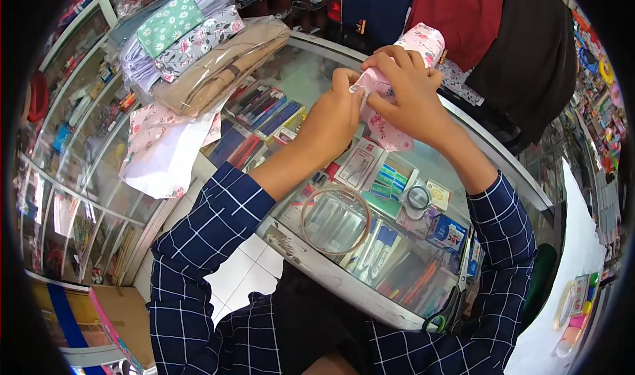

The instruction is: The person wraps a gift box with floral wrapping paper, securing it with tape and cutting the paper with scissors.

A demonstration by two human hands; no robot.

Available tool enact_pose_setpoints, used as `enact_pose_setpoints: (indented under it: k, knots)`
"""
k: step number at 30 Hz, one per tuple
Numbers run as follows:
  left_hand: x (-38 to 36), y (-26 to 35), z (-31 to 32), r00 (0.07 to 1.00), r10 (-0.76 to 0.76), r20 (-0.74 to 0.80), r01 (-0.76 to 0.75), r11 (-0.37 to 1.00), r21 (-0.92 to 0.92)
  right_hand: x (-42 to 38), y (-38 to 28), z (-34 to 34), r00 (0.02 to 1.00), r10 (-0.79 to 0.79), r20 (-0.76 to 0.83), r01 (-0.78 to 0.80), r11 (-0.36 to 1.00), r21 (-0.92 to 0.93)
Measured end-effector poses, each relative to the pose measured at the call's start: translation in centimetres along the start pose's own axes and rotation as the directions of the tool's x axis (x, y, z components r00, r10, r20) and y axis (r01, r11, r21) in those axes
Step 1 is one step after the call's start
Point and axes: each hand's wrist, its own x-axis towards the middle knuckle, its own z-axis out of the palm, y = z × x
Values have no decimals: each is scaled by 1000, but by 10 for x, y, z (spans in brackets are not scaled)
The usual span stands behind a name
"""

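Note:
Over the far side of the glass counter, both hands are at a bundle of pink floral wrapping paper, which looks rolled around something hidden inside. My left hand pinches the paper's near edge between thumb and fingers. Beside it, my right hand spreads over the bundle, its fingers curled around the paper and the thumb pressing near the left fingertips. A loose flap of the same paper hangs below the hands.
A large tape ring lies on the glass counter, with a smaller clear tape roll to its right. Scissors lie near the front edge. Folded cloths in plastic and floral paper are at left; dark garments at right.

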Motion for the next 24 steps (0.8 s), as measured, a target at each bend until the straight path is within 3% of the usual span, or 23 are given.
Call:
enact_pose_setpoints:
  k: [2, 5, 11, 14, 17, 21, 24]
  knots:
    - [0, 13, -10, 984, -120, 131, 129, 990, -58, 0, 0, 1, 1000, 12, -11, -12, 1000, 2]
    - [0, 7, -9, 996, 33, 82, -26, 997, -73, 0, -1, 4, 999, 25, -27, -25, 1000, 9]
    - [5, 1, -10, 998, 51, 43, -46, 992, -120, 0, -2, 4, 999, 32, -35, -32, 999, -1]
    - [2, -6, -7, 1000, -14, 25, 20, 968, -252, 0, -3, 5, 999, 25, -39, -25, 1000, 9]
    - [0, -6, -18, 983, -106, 151, 126, 984, -129, 0, -1, 6, 998, 2, -64, -1, 1000, 11]
    - [2, -5, -20, 985, -84, 150, 101, 989, -105, 1, 0, 4, 998, -22, -57, 21, 1000, -10]
    - [2, -5, -20, 991, -63, 122, 72, 995, -73, 10, -2, -4, 999, -5, 51, 8, 998, -68]
